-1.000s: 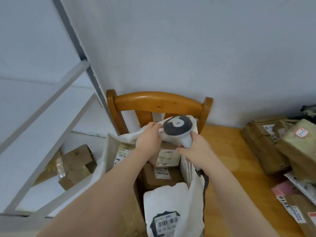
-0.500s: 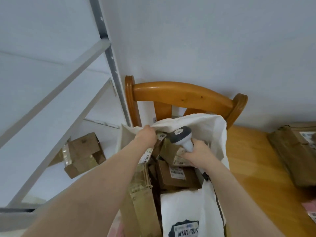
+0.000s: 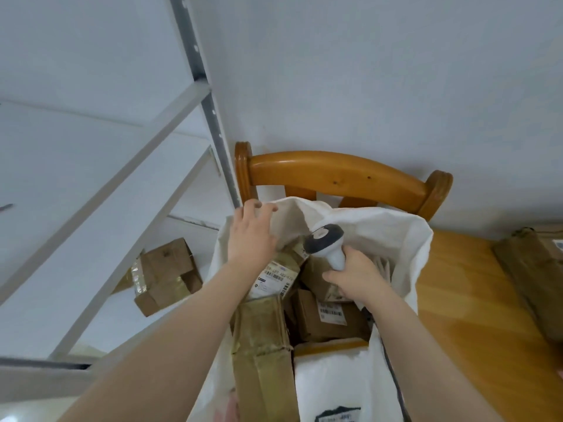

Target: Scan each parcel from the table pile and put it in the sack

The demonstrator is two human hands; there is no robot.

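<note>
A white sack (image 3: 384, 226) stands open on a wooden chair, holding several brown parcels (image 3: 330, 315), a long taped brown parcel (image 3: 262, 360) and a white mailer (image 3: 332, 388). My left hand (image 3: 251, 236) lies on the sack's far-left rim with its fingers stretched over the cloth. My right hand (image 3: 355, 277) grips the handle of a grey and white scanner (image 3: 324, 239), held inside the sack's mouth above the parcels. More brown parcels (image 3: 533, 269) lie on the table at the right edge.
The chair back (image 3: 335, 175) rises behind the sack, against the wall. A wooden table (image 3: 469, 306) adjoins the sack on the right. A grey metal shelf frame (image 3: 210, 102) stands to the left, with a taped cardboard box (image 3: 164, 275) on the floor beneath it.
My right hand has lowered the scanner into the sack's mouth. My left hand has shifted from the sack's rear rim to its far-left rim. The view has swung left, off the table pile.
</note>
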